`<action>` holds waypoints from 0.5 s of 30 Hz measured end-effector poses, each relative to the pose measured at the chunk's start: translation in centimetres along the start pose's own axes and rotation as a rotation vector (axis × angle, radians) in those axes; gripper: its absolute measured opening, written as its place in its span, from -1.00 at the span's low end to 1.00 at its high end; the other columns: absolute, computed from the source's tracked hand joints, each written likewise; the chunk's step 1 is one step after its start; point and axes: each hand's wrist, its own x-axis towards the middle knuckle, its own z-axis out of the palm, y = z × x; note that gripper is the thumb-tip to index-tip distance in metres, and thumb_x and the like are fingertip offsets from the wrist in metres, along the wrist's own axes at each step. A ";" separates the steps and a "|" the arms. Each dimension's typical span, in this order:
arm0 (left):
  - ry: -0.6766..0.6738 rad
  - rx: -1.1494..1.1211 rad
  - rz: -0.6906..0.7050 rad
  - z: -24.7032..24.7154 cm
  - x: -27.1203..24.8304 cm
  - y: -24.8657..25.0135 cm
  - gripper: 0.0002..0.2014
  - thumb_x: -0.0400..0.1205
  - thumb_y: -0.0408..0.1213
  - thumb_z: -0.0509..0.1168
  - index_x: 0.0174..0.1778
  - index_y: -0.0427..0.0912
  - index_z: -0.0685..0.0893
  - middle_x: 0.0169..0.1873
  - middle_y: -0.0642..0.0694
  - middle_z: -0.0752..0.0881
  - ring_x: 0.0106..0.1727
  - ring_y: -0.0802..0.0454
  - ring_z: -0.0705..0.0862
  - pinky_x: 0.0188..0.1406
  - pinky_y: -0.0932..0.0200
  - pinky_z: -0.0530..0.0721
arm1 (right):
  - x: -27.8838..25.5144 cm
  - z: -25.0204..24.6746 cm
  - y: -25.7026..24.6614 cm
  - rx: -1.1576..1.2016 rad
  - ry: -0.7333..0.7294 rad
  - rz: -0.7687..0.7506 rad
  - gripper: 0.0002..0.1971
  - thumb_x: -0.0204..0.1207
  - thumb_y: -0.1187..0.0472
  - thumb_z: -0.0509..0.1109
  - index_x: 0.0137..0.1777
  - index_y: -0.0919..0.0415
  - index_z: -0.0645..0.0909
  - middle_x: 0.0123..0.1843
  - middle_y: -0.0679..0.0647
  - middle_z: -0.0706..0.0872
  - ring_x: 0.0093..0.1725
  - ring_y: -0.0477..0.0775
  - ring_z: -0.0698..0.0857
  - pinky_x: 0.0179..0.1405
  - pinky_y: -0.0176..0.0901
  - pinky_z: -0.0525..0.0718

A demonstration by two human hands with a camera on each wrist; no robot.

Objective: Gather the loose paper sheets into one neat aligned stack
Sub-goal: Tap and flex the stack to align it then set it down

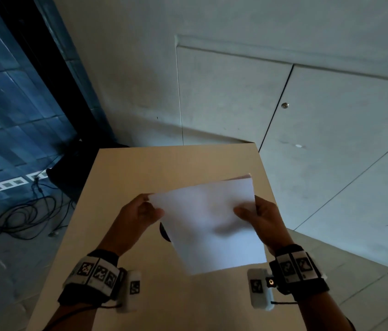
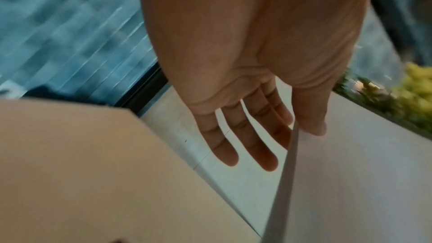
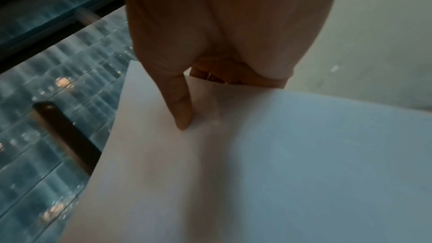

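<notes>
A stack of white paper sheets is held tilted above the beige table. A slim edge of a lower sheet peeks out at the stack's far corner. My left hand pinches the stack's left edge. In the left wrist view, the left hand has its thumb on top of the paper and straight fingers beneath. My right hand grips the right edge. In the right wrist view the right hand presses its thumb onto the top sheet; its fingers are hidden underneath.
A small dark object lies on the table, mostly hidden under the paper. Cables and a socket strip lie on the floor to the left. Grey wall panels stand behind the table. A yellow-green plant shows blurred.
</notes>
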 end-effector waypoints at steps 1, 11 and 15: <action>0.014 -0.058 -0.037 0.4 -0.1 -0.7 -0.76 0.59 -0.32 0.39 0.17 -0.08 0.65 -0.10 0.04 0.84 0.07 0.08 0.79 0.13 0.16 0.70 | 0.0 0.0 0.1 0.051 -0.003 0.018 -0.84 0.49 0.36 0.50 -0.03 0.12 0.83 0.00 0.28 0.87 0.06 0.38 0.82 0.17 0.43 0.73; 0.067 0.107 -0.241 4.4 -0.6 -10.3 -0.83 0.62 -0.09 0.35 0.06 -0.04 0.70 0.00 -0.18 0.78 0.00 -0.26 0.73 -0.03 -0.16 0.69 | 1.3 5.6 7.1 0.082 0.118 0.463 -0.85 0.37 0.38 0.47 -0.18 0.12 0.80 -0.01 0.32 0.86 0.03 0.37 0.81 0.10 0.29 0.76; 0.163 0.281 -0.303 5.1 0.9 -12.2 -0.64 0.65 -0.16 0.32 0.34 -0.22 0.63 0.16 -0.17 0.75 0.02 -0.12 0.68 0.00 0.16 0.54 | 2.7 8.1 10.7 -0.132 0.159 0.493 -0.80 0.30 0.25 0.51 -0.07 0.20 0.81 -0.05 0.28 0.86 0.05 0.39 0.80 0.06 0.37 0.77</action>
